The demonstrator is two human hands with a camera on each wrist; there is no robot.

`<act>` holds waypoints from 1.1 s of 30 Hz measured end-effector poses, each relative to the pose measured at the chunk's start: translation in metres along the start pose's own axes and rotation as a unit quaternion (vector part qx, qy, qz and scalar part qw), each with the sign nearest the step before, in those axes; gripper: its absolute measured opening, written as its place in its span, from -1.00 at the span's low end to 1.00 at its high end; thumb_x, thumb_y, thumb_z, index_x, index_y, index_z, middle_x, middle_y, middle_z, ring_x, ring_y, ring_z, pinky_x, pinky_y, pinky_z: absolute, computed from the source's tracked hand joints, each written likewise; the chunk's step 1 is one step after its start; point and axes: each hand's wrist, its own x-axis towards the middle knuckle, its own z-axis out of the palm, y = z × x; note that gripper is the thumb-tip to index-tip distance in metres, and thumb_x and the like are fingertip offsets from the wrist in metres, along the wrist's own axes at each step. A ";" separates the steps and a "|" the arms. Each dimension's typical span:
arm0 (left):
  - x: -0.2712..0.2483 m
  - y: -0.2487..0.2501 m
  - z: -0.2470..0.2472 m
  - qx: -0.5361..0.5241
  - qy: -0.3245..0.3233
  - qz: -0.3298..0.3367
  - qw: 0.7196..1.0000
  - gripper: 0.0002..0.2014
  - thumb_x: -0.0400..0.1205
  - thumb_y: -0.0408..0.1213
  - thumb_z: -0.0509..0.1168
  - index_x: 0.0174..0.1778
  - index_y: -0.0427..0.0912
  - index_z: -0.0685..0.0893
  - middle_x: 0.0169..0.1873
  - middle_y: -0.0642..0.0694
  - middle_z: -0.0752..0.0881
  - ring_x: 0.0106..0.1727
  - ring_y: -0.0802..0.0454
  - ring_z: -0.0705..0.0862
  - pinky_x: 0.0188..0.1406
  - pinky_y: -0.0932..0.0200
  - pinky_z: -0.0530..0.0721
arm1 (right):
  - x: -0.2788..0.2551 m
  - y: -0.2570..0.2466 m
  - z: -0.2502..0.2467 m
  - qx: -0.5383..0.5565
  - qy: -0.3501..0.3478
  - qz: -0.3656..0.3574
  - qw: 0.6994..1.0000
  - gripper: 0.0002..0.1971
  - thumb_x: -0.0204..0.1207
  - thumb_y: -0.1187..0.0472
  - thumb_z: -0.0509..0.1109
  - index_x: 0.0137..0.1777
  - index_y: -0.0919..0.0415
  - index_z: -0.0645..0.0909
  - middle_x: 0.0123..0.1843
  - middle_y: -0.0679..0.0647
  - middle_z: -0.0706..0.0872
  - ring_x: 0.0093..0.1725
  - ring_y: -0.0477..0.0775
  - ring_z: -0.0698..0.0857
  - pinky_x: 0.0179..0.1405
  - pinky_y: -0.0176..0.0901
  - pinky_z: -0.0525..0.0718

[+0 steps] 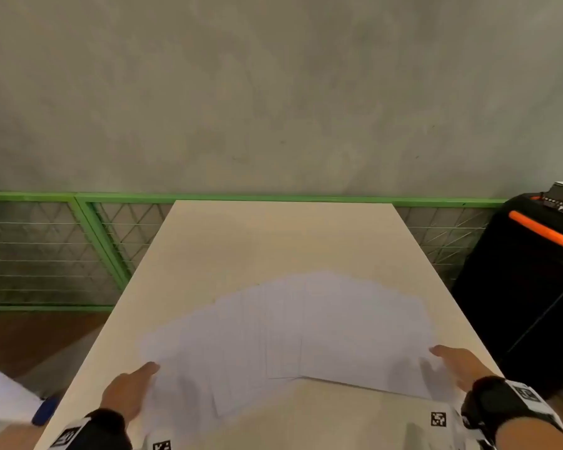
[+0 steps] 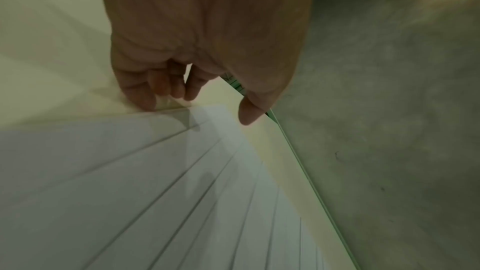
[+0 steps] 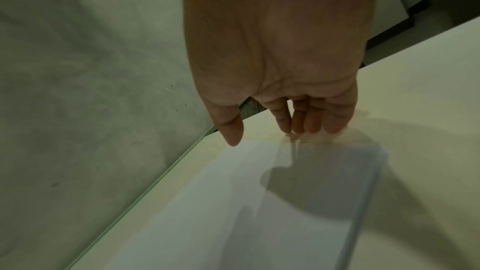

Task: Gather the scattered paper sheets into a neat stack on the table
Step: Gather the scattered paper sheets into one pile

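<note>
Several white paper sheets lie fanned out and overlapping on the near half of a beige table. My left hand rests at the fan's left edge, thumb stretched along it. In the left wrist view the left hand has its fingertips on the table against the edge of the sheets, and it holds nothing. My right hand sits at the fan's right edge. In the right wrist view the right hand has its fingertips touching down at the corner of the sheets, thumb spread apart.
A green mesh fence and a grey concrete wall stand behind the table. A black case with an orange handle stands to the right of the table. A blue object lies off the left edge. A black-and-white marker is on the table's near edge.
</note>
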 end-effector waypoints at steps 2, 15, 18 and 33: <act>-0.005 0.005 0.002 0.002 -0.013 0.014 1.000 -0.46 0.53 -0.02 0.30 0.09 -0.54 0.61 0.16 -0.56 0.62 0.31 -0.49 0.52 0.33 -0.25 0.47 | 0.002 -0.001 -0.003 0.006 0.000 -0.007 1.000 -0.53 0.56 0.18 0.32 0.40 0.43 0.43 0.50 0.39 0.42 0.45 0.40 0.40 0.47 0.18 0.29; -0.022 0.023 0.006 -0.030 -0.035 0.024 0.999 -0.51 0.52 0.00 0.27 0.21 -0.33 0.59 0.22 -0.34 0.61 0.21 -0.39 0.56 0.26 -0.15 0.45 | 0.001 -0.018 0.016 -0.020 -0.013 -0.002 1.000 -0.59 0.54 0.15 0.34 0.30 0.41 0.50 0.43 0.39 0.49 0.38 0.40 0.48 0.43 0.14 0.37; -0.016 0.022 0.006 -0.067 -0.040 0.012 0.997 -0.50 0.49 0.01 0.28 0.24 -0.27 0.56 0.31 -0.29 0.59 0.27 -0.37 0.54 0.36 -0.19 0.44 | 0.002 -0.020 0.017 -0.035 0.002 -0.001 0.999 -0.71 0.52 0.12 0.35 0.10 0.33 0.51 0.42 0.40 0.52 0.31 0.37 0.52 0.46 0.16 0.38; 0.011 0.024 0.007 -0.109 -0.042 0.003 0.993 -0.39 0.35 0.08 0.33 0.26 -0.20 0.59 0.31 -0.33 0.62 0.28 -0.42 0.56 0.40 -0.29 0.45 | 0.025 -0.037 0.028 -0.052 -0.059 -0.023 0.997 -0.61 0.54 0.24 0.34 0.31 0.44 0.52 0.14 0.25 0.49 0.39 0.33 0.45 0.48 0.11 0.29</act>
